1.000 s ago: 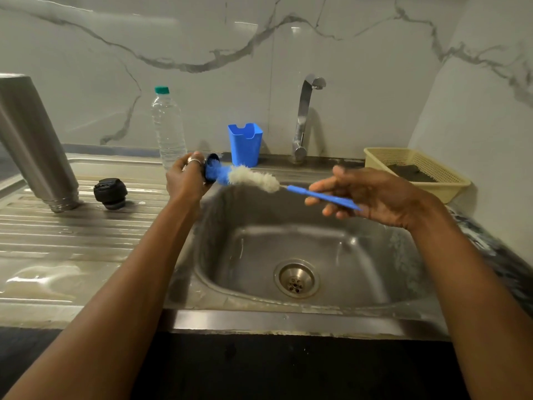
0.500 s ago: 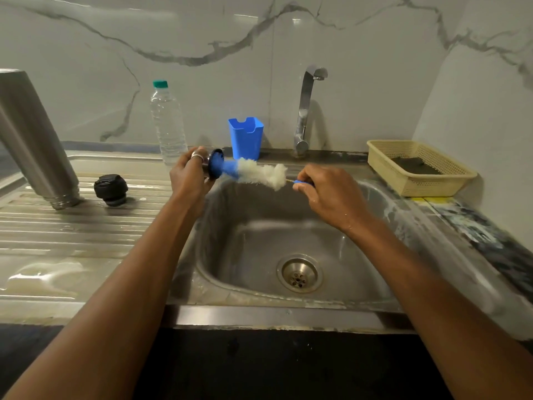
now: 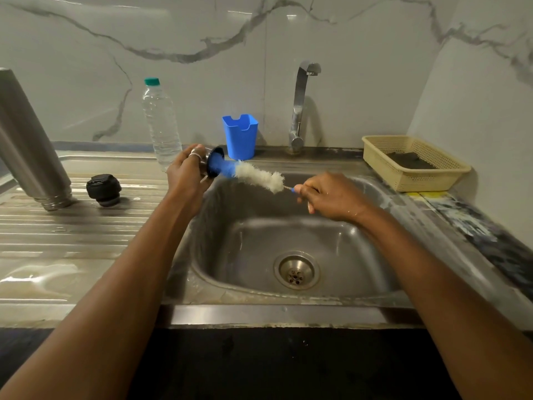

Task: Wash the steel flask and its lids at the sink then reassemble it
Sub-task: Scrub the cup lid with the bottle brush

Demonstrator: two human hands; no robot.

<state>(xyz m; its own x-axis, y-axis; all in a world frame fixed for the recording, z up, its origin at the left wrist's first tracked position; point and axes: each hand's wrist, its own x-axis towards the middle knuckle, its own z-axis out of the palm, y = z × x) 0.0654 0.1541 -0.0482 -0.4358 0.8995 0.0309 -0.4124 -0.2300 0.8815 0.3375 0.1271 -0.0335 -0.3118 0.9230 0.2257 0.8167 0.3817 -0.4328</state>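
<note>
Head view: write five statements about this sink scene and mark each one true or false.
1. The left hand holds the cup lid with the blue tip of the brush pushed inside it. True.
2. The steel flask lies flat on its side. False: it stands on the drainboard.
3. The black stopper sits on the drainboard beside the steel flask. True.
4. Water streams from the tap. False: no stream shows below its spout.
5. The right hand grips the brush by its handle end. True.
</note>
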